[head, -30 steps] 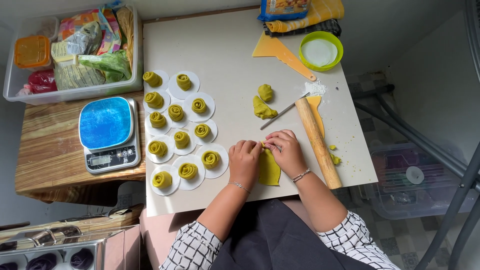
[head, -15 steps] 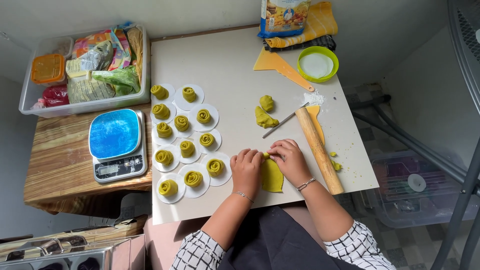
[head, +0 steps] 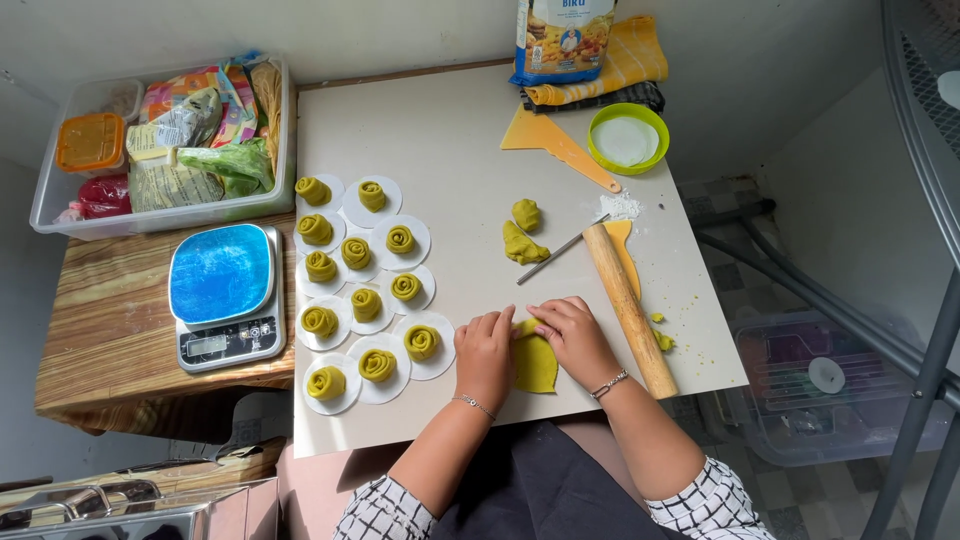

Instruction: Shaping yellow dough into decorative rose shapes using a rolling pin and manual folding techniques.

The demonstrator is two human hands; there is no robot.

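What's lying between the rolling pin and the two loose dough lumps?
In the head view, a thin metal rod lies slanted between the rolling pin and the dough lumps; otherwise bare board.

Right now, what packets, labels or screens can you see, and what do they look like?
Bag: upright at the table's far edge, blue and white with a food picture.
Scale: on the wooden shelf at left, blue top, small grey screen.
Packets: jumbled in the clear bin at far left, green, yellow, pink.

My left hand [head: 486, 352] and right hand [head: 572, 335], side by side, palms down, fingers bent forward, fingertips nearly meeting; both forearms angled inward from my body
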